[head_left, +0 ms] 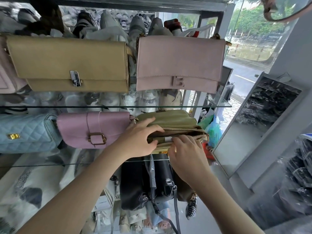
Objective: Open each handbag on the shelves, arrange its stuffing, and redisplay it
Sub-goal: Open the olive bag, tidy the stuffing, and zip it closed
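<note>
So the olive green handbag (170, 119) is sitting at the right end of the middle glass shelf (50, 163), flap thrown back and the zip along the top undone, so you can see straight into it. The left hand (140, 139) has the bag by its left end: fingers curled over the top edge, thumb underneath at the front, a proper grip. The right hand (187, 152) is at the front pocket with its fingertips bent down inside, right on a strip of white stuffing (168, 139) poking out. From where I'm standing I honestly can't tell if it's pinching the paper or just pressing on it, the fingertips are hidden in the pocket.

Right next to it on the same shelf is a lilac buckle bag (94, 127), then a blue quilted one (28, 132). The shelf above has a tan bag (67, 61) and a pink bag (180, 59) side by side, both closed. Black bags (135, 183) sit below.
</note>
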